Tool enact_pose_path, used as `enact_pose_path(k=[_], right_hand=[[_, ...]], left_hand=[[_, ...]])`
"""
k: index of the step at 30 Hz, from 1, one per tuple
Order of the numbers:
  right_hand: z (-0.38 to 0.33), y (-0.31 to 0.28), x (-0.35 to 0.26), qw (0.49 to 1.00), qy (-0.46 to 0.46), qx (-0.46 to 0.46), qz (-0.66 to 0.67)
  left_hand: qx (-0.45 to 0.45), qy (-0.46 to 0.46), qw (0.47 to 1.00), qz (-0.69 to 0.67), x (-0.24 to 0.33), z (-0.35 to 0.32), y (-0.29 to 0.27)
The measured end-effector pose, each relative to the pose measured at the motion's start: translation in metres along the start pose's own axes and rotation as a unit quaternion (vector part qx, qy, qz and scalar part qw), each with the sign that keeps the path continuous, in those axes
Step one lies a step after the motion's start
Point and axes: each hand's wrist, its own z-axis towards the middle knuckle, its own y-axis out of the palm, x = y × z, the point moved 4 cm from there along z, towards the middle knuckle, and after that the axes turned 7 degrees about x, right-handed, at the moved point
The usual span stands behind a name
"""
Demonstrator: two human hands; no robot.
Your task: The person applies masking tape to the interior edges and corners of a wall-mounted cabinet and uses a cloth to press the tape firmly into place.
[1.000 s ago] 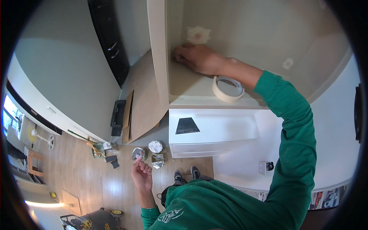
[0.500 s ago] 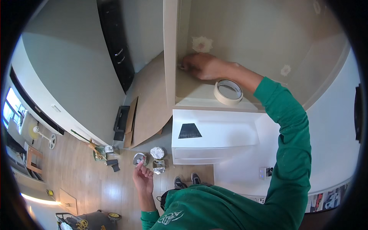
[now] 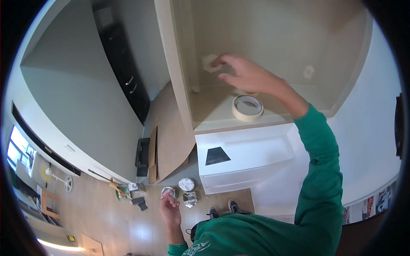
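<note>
My right hand (image 3: 252, 77) is raised inside a beige wall niche (image 3: 273, 34). Its thumb and fingers are apart with nothing visible between them, and the fingertips overlap a pale patch (image 3: 207, 64) on the back wall. Below that hand, a roll of masking tape (image 3: 247, 112) lies on the niche's bottom ledge. A small pale spot (image 3: 196, 89) shows low in the left inner corner. My left hand (image 3: 171, 211) hangs lower, in front of my body, its fingers curled together. Whatever it may pinch is too small to make out.
A white drawer cabinet (image 3: 230, 175) stands beneath the niche, bearing a dark trapezoid plate (image 3: 217, 156). Foil-covered containers (image 3: 186, 184) sit on the wood floor beside my feet. Brown board (image 3: 171, 128) leans left of the niche, near a black door (image 3: 121, 64).
My right hand has left the niche's left corner, moved rightward and spread its fingers. My left hand stays low and curled. The view has shifted; the tape roll remains on the ledge.
</note>
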Motion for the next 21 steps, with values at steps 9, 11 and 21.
enact_pose_path(k=[9,11,21], right_hand=[[-0.138,0.002,0.001,0.996,-0.033,0.059,-0.062],[-0.141,-0.002,0.002,0.997,-0.041,0.051,-0.034],[-0.211,-0.072,0.013,0.957,-0.039,0.283,0.058]], left_hand=[[-0.352,0.347,0.831,0.254,0.075,-0.065,0.235],[-0.368,0.391,0.814,0.221,0.085,-0.073,0.306],[-0.103,0.696,0.663,0.255,0.127,-0.025,0.542]])
